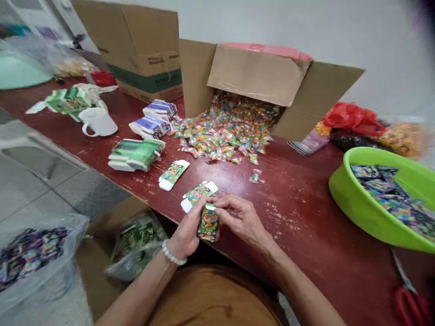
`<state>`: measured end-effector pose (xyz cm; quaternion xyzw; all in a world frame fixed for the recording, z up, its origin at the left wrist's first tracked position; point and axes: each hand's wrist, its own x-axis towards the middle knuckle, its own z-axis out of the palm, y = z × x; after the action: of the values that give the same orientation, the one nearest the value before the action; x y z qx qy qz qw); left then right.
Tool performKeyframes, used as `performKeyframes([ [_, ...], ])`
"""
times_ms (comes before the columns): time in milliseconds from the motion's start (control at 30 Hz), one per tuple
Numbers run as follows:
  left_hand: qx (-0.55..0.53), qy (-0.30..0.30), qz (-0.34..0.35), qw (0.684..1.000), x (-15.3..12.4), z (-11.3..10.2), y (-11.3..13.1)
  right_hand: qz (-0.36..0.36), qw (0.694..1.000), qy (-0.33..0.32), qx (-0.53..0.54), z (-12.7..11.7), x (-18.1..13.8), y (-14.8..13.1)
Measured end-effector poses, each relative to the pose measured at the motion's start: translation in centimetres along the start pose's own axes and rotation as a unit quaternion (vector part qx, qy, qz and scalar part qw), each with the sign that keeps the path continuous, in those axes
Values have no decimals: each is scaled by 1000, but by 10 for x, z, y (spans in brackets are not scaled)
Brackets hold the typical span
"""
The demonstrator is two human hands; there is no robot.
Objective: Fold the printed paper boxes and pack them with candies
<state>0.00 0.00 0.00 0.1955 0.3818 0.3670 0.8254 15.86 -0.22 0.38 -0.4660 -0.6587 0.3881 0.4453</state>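
Note:
Low at the table's front edge, my left hand is closed around the side of a small green printed candy box, held upright. The fingers of my right hand are closed at the box's top, by its white flap. What lies inside the box is hidden. Just beyond my hands are two flattened green cartons, one close by and one farther left. A single wrapped candy lies to the right, in front of a large heap of wrapped candies.
The heap spills from a tipped cardboard box. Stacked green cartons, purple cartons and a white mug stand left. On the right are a lime basin of sachets and red-handled scissors. Bagged packets sit below the edge.

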Motion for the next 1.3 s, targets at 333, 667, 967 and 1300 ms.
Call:
performKeyframes([
  [333,94,16,84,992,7,-1,-8,205,939,-44,272,2,15,10],
  [667,9,17,37,999,10,-5,4,-91,990,-75,-74,-2,-1,2],
  [967,-111,34,95,989,14,6,3,-145,924,-46,-352,26,-15,-2],
  [1300,-62,-18,127,990,6,-12,-10,-164,955,-30,-245,32,-3,12],
])
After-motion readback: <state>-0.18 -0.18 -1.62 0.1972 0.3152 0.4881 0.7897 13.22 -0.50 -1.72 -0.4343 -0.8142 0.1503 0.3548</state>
